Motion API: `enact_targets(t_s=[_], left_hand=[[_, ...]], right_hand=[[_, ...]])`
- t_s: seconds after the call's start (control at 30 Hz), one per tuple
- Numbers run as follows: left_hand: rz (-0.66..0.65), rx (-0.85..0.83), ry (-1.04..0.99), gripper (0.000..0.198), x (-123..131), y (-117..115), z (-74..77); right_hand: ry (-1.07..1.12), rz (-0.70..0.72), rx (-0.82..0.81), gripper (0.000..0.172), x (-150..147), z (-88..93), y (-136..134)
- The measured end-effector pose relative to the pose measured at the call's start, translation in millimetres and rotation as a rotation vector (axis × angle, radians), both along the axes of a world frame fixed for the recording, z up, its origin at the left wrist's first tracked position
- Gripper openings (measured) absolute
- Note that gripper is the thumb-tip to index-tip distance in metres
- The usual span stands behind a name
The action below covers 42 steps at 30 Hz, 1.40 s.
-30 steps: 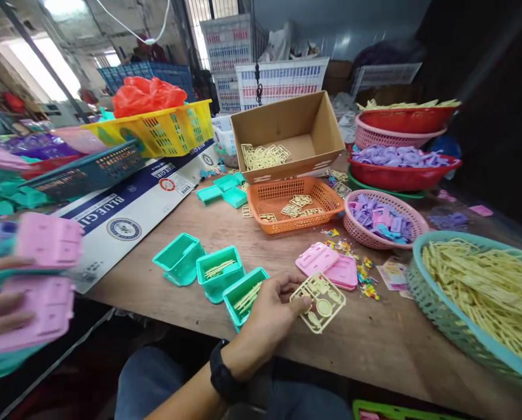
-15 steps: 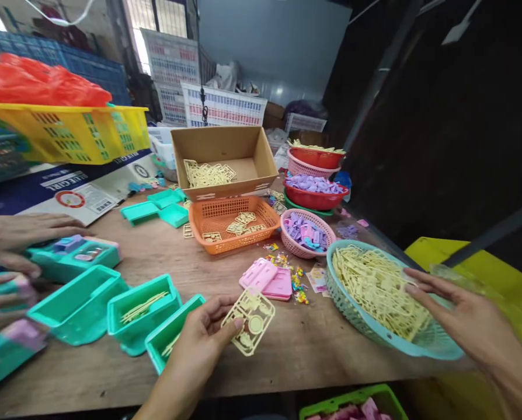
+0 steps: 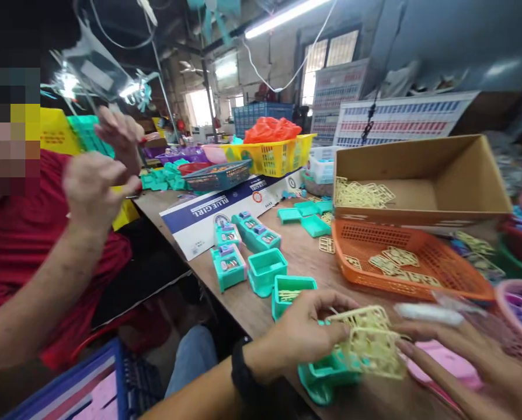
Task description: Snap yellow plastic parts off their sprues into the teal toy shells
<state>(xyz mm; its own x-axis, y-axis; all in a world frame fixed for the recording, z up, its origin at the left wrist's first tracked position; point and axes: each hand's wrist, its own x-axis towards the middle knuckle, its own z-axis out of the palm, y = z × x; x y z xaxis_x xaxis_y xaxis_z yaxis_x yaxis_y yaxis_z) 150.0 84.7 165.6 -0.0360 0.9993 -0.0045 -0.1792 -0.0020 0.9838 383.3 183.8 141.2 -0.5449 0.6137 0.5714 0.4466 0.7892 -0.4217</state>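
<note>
Head view: pale yellow plastic parts frame [image 3: 368, 344], blurred, pinched by fingers of left hand [image 3: 305, 335] near the front edge of the wooden desk [image 3: 307, 256], right hand [image 3: 471, 364] with fingers spread loose against its far side. Directly beneath, open teal plastic box [image 3: 326, 373]. Best held flat and square over the opening, then lowered without snagging the rim.

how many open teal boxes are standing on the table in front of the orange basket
3: one teal box left of the rest, one beside it holding yellow strips, and one under the left hand. The hands may hide others.
</note>
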Motion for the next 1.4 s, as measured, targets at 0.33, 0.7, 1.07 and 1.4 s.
enact_targets(t_s=[0.33,0.7,1.07,1.4], left_hand=[[0.511,0.157,0.728,0.027,-146,20,-3.2],[0.345,0.265,0.864,0.020,-137,34,-39.4],[0.263,-0.031,1.156,0.039,-131,36,-39.0],[0.228,-0.139,1.251,0.042,-130,38,-37.2]], right_hand=[[-0.092,0.355,0.184,0.019,-224,-4.5,58],[-0.266,0.368,0.249,0.020,-213,-32.8,95],[-0.261,0.336,0.266,0.011,-211,-39.3,94],[-0.299,0.238,0.122,0.014,-205,-35.1,90]])
